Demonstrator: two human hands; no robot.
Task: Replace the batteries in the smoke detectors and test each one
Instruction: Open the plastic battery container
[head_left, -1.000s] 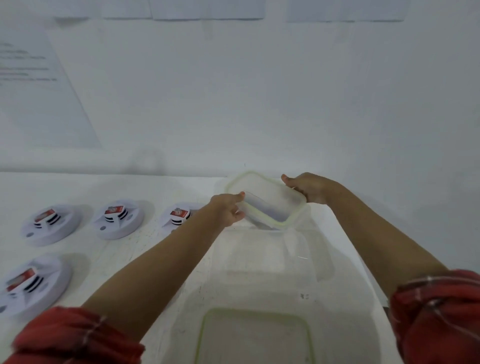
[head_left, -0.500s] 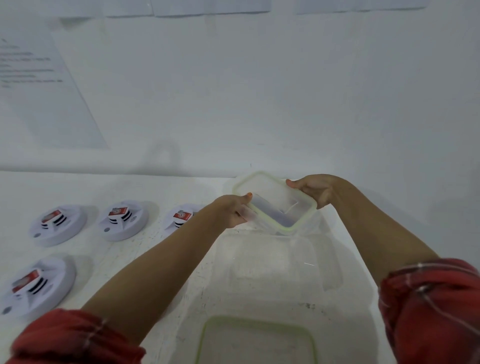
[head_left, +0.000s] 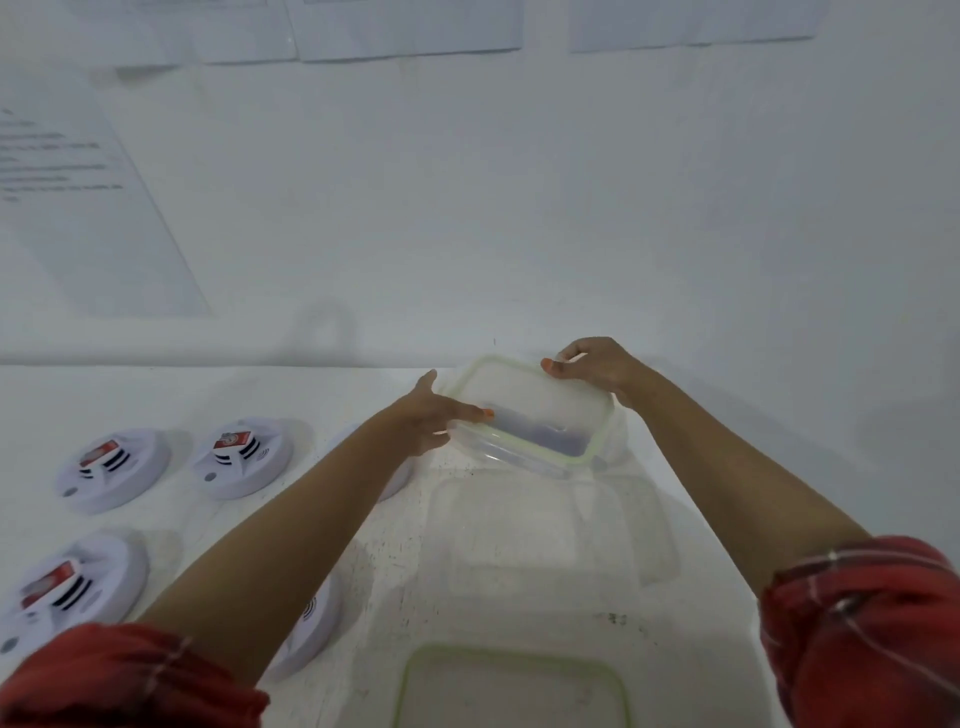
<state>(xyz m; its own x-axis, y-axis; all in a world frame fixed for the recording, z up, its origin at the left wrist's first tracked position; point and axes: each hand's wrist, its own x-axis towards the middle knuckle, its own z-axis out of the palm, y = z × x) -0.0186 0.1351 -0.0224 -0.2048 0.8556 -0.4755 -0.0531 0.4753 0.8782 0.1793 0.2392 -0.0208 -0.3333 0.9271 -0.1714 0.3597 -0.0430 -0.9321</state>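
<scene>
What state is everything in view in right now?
Lidded container: lid on, held tilted.
Left hand: grips its left edge.
Right hand: grips its far corner.
Open container: lidless, upright.
Loose lid: lying flat.
Smoke detectors: backs up, red batteries fitted.

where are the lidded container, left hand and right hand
lidded container (head_left: 530, 402), head view, middle of lid
left hand (head_left: 434, 418), head view, back of hand
right hand (head_left: 597, 369), head view, knuckles

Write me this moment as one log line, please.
stage: lidded container held, tilted | left hand: pinches its left edge | right hand: grips its far corner | smoke detectors: on table, left, untouched
</scene>
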